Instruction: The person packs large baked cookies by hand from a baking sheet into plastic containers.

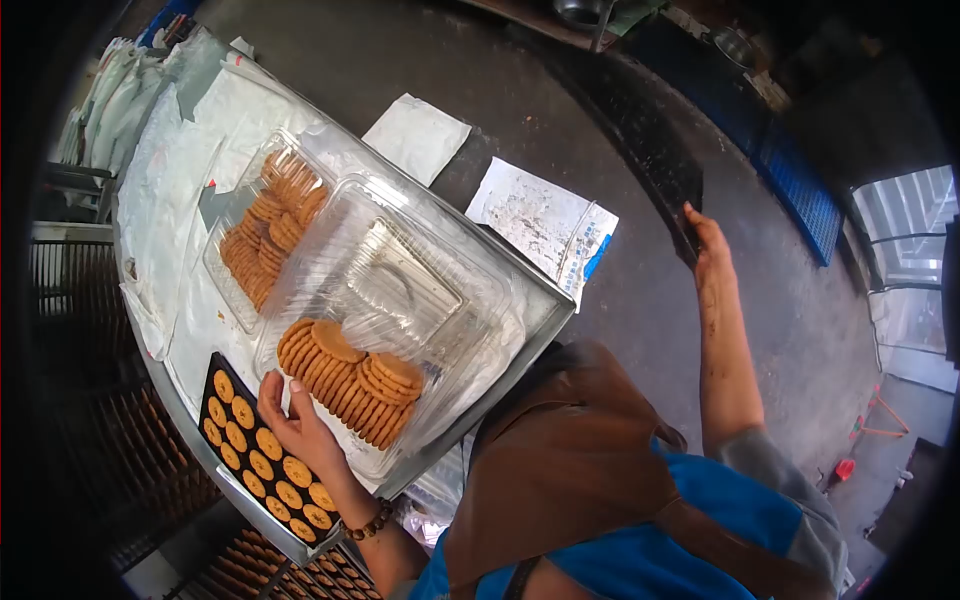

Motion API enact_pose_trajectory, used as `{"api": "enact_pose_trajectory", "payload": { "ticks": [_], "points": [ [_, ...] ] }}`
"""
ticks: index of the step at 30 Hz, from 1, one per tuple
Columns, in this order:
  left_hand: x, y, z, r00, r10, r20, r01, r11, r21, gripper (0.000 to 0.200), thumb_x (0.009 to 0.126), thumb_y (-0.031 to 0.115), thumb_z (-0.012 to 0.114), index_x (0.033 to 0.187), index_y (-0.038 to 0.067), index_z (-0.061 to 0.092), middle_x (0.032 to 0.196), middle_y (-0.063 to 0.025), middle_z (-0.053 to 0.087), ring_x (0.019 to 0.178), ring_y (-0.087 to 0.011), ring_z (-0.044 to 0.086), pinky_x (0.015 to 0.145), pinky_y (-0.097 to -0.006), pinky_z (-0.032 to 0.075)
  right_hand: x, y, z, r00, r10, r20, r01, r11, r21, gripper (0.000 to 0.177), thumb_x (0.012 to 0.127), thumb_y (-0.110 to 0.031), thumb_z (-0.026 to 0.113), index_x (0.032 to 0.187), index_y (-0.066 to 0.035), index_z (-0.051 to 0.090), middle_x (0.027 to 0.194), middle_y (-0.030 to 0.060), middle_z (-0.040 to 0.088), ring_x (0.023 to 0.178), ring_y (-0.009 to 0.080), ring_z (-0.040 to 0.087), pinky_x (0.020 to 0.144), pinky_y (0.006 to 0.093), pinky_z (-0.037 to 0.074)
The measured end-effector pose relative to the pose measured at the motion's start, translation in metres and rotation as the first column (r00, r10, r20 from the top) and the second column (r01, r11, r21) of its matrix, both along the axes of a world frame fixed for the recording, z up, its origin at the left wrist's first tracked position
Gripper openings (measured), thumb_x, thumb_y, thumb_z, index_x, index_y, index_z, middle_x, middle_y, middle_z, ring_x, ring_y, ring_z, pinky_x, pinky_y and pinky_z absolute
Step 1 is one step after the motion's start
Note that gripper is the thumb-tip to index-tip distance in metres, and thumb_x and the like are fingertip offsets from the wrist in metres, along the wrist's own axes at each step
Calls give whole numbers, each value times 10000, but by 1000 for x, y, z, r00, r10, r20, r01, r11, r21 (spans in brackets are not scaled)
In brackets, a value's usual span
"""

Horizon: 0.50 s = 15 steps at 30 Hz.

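Note:
My left hand [300, 430], with a beaded bracelet at the wrist, is between a black baking tray of round cookies [262, 466] and a clear plastic box. Its thumb and fingers are apart, and nothing shows in them. Rows of stacked cookies [345, 385] fill the near part of the box; its other part shows a clear, bare tray [405, 280]. Out to the right, my right hand [711, 245] grips the end of a long black baking tray [640, 135], tilted and seen nearly edge-on above the floor.
Another clear box [235, 290] of cookies sits farther along the metal table [555, 315]. A white sheet [418, 138] and an opened carton [540, 220] lie beyond its edge. Racks with cookie trays [265, 565] stand below left. A blue crate [800, 195] is at right.

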<state>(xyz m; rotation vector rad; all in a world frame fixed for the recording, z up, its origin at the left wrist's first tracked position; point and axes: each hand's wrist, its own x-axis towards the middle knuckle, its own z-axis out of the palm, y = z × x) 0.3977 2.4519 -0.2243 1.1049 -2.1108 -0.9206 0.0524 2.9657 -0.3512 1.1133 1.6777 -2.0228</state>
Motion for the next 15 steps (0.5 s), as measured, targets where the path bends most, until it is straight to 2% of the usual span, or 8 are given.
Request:
{"api": "enact_pose_trajectory", "payload": {
  "ticks": [3, 5, 7, 8, 11, 13, 14, 15],
  "points": [
    [7, 2, 8, 997, 42, 68, -33, 992, -124, 400, 1043, 194, 634, 1367, -29, 564, 1442, -126, 488, 1274, -226, 539, 1012, -354, 471, 2, -4, -57, 994, 16, 106, -11, 999, -47, 208, 929, -245, 767, 899, -56, 687, 753, 84, 689, 551, 226, 635, 501, 348, 526],
    [22, -2, 6, 996, 41, 75, -24, 978, -205, 405, 1046, 196, 629, 1376, -27, 558, 1444, -135, 490, 1272, -231, 539, 1004, -358, 476, -3, 11, -134, 987, 26, 161, 13, 971, -238, 136, 951, -147, 719, 908, -35, 656, 769, 91, 686, 568, 229, 650, 498, 335, 552],
    [25, 5, 14, 992, 79, 100, -60, 982, -182, 416, 1054, 215, 619, 1387, -25, 552, 1444, -144, 491, 1264, -237, 543, 1000, -361, 478, -1, -11, -156, 974, 15, 227, 64, 940, -335, 85, 968, -74, 660, 946, -7, 612, 769, 87, 670, 585, 231, 660, 491, 330, 577],
    [25, 10, 21, 984, 96, 148, -63, 976, -210, 425, 1057, 227, 614, 1395, -22, 548, 1441, -148, 491, 1270, -245, 543, 1006, -364, 476, -5, -7, -202, 961, 32, 274, 102, 882, -460, 92, 972, -60, 638, 979, 11, 581, 770, 88, 656, 583, 235, 657, 474, 330, 582],
    [31, 17, 26, 955, 162, 247, -109, 971, -214, 453, 1065, 271, 603, 1410, -17, 544, 1432, -158, 492, 1287, -272, 544, 1016, -386, 491, 7, -35, -241, 950, 136, 281, 28, 859, -511, 76, 977, -40, 616, 993, 14, 566, 771, 95, 647, 596, 229, 662, 497, 328, 602],
    [48, 16, 18, 925, 239, 295, -133, 931, -340, 466, 1063, 283, 609, 1408, -24, 544, 1432, -166, 489, 1286, -283, 552, 1014, -404, 511, 9, -57, -277, 911, 129, 392, 96, 858, -505, 70, 991, -50, 612, 976, 5, 571, 773, 102, 648, 613, 219, 667, 496, 322, 601],
    [61, 10, 11, 918, 259, 300, -150, 928, -340, 468, 1066, 290, 607, 1400, -31, 546, 1424, -171, 487, 1270, -287, 564, 997, -405, 530, 12, -65, -294, 898, 201, 392, -5, 894, -448, 97, 1007, -73, 612, 952, -2, 575, 775, 99, 648, 626, 206, 668, 499, 323, 607],
    [67, 10, 10, 913, 264, 313, -149, 926, -347, 468, 1066, 290, 607, 1400, -31, 546, 1424, -171, 487, 1270, -287, 564, 997, -405, 530, 17, -73, -303, 891, 206, 404, -1, 892, -452, 97, 1007, -73, 612, 952, -2, 575, 775, 99, 648, 626, 206, 668, 499, 323, 607]
  ]
}}
